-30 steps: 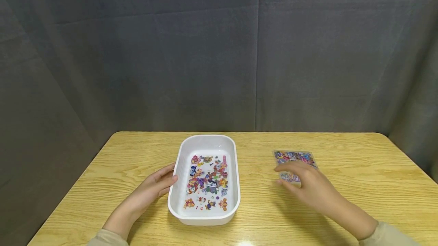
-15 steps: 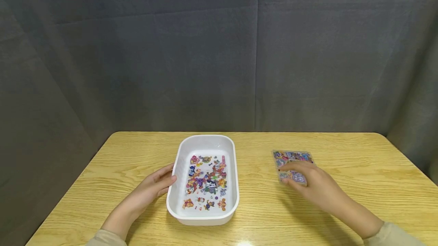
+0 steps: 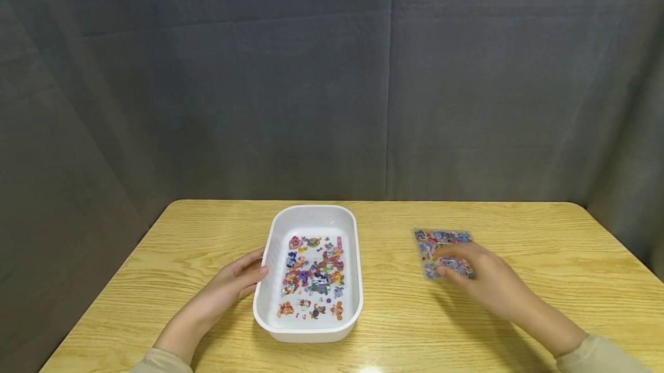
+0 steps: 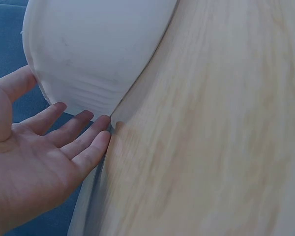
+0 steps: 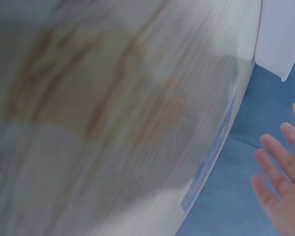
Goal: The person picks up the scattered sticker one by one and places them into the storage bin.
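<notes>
A white rectangular tray [image 3: 263, 309] stands on the table with colourful cartoon pictures [image 3: 313, 281] across its floor. My left hand [image 3: 228, 286] is at its left side, thumb at the rim. In the left wrist view the fingers [image 4: 76, 120] are spread and nearly straight, tips at the outer wall. To the right lies a clear sheet of cartoon stickers [image 3: 430, 246]. Over its near right part is my right hand [image 3: 482, 275], covering some of it in the head view. The right wrist view shows these fingers [image 5: 278, 152] loosely extended above the sheet, with nothing between them.
The wooden table [image 3: 207, 226] has rounded far corners. A dark grey curtain [image 3: 311, 102] hangs behind it and along both sides. Bare tabletop separates the tray from the sticker sheet.
My right hand has drawn slightly to the right over the sticker sheet, uncovering more of its left part. The left hand and the tray look nearly unmoved.
</notes>
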`<state>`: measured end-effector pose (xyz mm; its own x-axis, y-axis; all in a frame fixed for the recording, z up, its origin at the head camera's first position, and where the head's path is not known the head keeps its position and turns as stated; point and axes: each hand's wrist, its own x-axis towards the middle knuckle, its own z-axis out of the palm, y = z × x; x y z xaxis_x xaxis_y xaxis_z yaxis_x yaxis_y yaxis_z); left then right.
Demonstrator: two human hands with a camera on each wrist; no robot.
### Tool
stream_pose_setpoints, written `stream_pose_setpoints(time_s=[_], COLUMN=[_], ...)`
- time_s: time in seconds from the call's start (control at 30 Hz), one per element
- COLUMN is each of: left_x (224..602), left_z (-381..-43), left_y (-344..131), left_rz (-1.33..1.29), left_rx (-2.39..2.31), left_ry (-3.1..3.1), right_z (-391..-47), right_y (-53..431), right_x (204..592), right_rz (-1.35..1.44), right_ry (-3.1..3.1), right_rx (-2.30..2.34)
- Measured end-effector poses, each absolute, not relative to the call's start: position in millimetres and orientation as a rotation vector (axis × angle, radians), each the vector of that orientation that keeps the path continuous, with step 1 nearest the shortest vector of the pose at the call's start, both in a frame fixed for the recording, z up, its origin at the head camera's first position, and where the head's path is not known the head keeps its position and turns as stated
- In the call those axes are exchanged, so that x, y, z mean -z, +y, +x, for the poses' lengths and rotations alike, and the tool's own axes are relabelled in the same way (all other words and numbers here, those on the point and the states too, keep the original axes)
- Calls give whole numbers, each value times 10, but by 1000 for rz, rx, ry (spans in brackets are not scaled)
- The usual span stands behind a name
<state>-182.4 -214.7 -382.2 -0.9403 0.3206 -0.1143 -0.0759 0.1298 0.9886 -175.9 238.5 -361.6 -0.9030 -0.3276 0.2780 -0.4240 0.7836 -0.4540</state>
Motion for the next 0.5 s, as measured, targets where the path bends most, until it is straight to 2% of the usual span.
stream_pose_setpoints(time_s=[0.5], left_x=[3826], left_z=[-1826], left_y=[-2142], left_rz=[241], left_rx=[-1884], left_ry=[2111], right_z=[-1855], right_y=[2544], right_x=[3638], right_rz=[576], right_ry=[-2794], right_rx=[-842])
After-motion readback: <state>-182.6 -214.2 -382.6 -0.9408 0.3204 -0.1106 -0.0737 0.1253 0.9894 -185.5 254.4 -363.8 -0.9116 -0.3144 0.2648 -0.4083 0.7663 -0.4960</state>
